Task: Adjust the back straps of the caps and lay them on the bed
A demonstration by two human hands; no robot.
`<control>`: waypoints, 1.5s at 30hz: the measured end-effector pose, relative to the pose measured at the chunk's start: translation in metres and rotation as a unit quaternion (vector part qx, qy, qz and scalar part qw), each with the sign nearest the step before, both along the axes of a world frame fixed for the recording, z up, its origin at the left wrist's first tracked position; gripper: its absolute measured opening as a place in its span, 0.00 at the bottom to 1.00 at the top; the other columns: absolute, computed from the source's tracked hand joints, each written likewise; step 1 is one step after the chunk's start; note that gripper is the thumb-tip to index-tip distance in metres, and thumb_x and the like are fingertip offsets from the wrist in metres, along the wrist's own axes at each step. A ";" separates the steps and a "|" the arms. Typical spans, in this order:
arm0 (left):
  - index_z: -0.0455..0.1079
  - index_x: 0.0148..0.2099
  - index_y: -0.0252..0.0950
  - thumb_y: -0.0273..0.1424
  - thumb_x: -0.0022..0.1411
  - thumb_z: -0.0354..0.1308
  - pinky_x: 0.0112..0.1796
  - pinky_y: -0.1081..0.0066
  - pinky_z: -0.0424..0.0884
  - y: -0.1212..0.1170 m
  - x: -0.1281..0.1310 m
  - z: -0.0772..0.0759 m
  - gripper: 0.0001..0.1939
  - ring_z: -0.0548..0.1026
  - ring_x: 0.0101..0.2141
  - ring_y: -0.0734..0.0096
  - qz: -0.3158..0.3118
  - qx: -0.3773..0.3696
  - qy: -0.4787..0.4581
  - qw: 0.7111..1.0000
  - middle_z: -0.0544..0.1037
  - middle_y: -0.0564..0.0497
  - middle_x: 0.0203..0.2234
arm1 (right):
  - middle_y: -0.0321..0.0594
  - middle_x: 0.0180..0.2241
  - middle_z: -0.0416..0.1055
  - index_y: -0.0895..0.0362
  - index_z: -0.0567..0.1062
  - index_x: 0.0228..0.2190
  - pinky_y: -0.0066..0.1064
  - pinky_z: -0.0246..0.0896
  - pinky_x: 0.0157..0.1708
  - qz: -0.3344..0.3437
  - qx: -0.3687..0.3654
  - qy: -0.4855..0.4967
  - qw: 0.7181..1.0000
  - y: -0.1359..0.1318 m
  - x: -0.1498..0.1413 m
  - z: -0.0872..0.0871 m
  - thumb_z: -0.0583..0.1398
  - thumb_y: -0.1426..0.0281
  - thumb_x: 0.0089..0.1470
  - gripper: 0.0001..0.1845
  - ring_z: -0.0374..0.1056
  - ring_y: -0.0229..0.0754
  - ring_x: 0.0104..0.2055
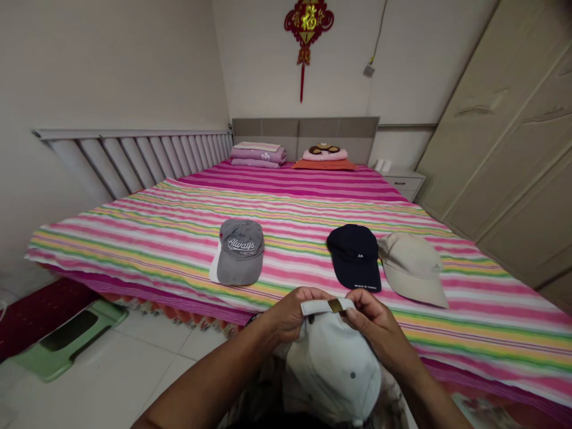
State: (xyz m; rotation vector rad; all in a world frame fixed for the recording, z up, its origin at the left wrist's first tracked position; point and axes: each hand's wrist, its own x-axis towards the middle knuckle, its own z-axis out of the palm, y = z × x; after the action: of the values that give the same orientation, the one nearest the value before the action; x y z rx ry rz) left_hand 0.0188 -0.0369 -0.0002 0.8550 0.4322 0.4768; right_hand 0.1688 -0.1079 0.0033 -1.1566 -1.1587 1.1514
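Note:
A pale, whitish baseball cap (339,363) is held low in front of me, its back strap (315,307) turned away from me toward the bed. My left hand (292,313) grips the left end of the strap. On the other side, my right hand (373,319) pinches the strap close to its brass-coloured buckle (336,305). Beyond my hands, a dark navy cap (355,253) lies on the bed, touching or nearly touching a beige cap (413,265). Farther left rests a grey cap (241,250) with white "Always" lettering, and something white shows beneath its left side.
A striped sheet (286,220) covers the bed. Folded purple bedding (259,156) and a pink pillow (325,156) sit by the headboard (268,128). On the floor at left stands a green stool (84,333). A radiator (147,158) runs along the left wall; a wardrobe (491,149) stands right.

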 end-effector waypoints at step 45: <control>0.70 0.31 0.28 0.26 0.42 0.62 0.26 0.73 0.67 0.137 -0.136 0.085 0.11 0.69 0.21 0.74 0.319 0.160 0.084 0.930 0.72 0.50 0.20 | 0.35 0.21 0.67 0.59 0.65 0.24 0.30 0.64 0.28 -0.031 -0.079 0.177 0.981 0.182 -0.074 0.063 0.48 0.67 0.58 0.14 0.66 0.35 0.23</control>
State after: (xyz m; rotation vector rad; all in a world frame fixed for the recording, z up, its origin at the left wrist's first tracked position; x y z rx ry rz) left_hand -0.1174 0.1005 0.0850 1.0700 0.8131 1.1040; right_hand 0.0945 0.0740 0.0663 -1.0449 -0.7658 1.3541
